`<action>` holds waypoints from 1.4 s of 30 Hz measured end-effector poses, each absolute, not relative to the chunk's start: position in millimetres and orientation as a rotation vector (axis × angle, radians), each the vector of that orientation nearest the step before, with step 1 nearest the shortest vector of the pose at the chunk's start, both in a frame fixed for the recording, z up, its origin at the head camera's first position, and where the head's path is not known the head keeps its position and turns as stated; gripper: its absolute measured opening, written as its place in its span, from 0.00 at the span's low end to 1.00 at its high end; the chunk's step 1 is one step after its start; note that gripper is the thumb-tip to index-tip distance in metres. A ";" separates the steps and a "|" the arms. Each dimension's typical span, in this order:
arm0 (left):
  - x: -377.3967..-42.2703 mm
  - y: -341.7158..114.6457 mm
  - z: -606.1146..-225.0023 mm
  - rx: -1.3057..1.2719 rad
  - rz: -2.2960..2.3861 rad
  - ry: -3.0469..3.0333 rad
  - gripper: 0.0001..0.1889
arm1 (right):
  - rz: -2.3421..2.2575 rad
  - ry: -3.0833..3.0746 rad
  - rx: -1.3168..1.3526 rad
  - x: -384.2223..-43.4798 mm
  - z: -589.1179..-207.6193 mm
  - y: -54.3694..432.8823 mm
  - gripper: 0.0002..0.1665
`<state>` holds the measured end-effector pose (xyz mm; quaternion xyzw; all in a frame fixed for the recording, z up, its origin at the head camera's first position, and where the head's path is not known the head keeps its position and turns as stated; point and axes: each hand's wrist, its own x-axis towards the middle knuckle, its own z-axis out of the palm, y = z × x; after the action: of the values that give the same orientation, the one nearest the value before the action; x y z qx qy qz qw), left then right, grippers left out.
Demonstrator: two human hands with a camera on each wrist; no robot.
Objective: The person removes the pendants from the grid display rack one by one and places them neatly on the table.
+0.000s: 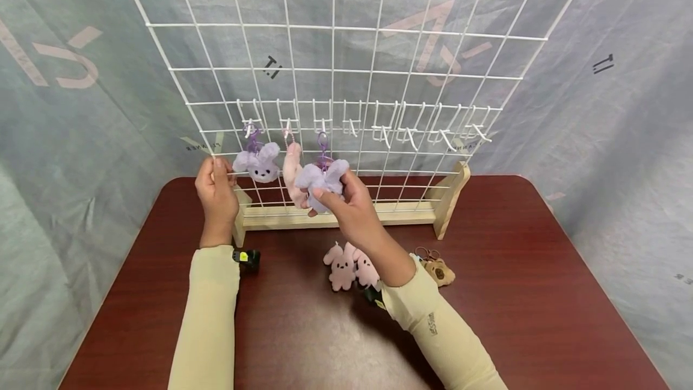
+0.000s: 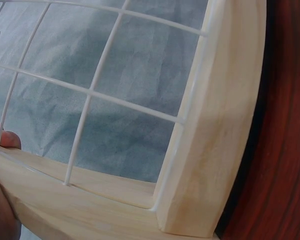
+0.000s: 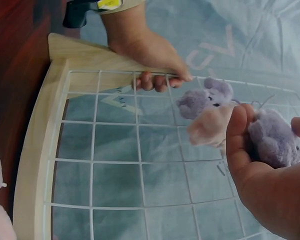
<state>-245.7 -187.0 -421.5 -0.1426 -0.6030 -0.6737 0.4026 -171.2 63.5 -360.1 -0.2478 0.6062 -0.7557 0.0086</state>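
Note:
My right hand [image 1: 352, 209] holds a purple plush bunny keychain [image 1: 325, 180] between thumb and fingers, in front of the white wire grid [image 1: 357, 71]. The bunny's purple ring and clasp [image 1: 322, 140] stand up just below a hook of the grid. To its left hang a pink plush keychain [image 1: 293, 173], turned sideways, and another purple bunny keychain [image 1: 263, 164], each from its own hook. My left hand [image 1: 216, 194] grips the grid's left edge above the wooden stand [image 1: 292, 216]; in the right wrist view its fingertips [image 3: 147, 81] curl round the frame.
Two pink plush bunnies [image 1: 342, 268] lie on the dark red table [image 1: 292, 330], partly behind my right wrist. A brown plush keychain [image 1: 440, 272] lies to their right. Several white hooks [image 1: 411, 137] stick out along the grid's right half. Grey cloth [image 1: 612, 137] surrounds the table.

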 end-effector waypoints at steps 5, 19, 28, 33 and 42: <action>-246.2 -187.4 -420.7 -0.341 -1.685 -1.537 0.22 | -2.370 1.855 -0.799 -165.8 -355.0 64.0 0.26; -258.4 -196.1 -437.1 -0.294 -1.676 -1.558 0.22 | -2.386 1.847 -0.839 -154.8 -344.1 68.6 0.28; -262.9 -198.9 -441.5 -0.295 -1.678 -1.559 0.22 | -2.401 1.879 -0.871 -150.3 -335.6 71.2 0.35; -262.7 -198.4 -442.5 -0.292 -1.689 -1.550 0.23 | -2.386 1.866 -0.912 -147.8 -334.3 73.2 0.35; -261.0 -199.1 -441.5 -0.303 -1.669 -1.570 0.24 | -2.372 1.851 -0.872 -144.7 -335.4 72.7 0.28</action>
<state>-261.0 -199.1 -441.5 -0.1198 -0.6215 -0.6608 0.4033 -144.7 72.7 -335.4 -0.2783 0.5909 -0.7572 0.0044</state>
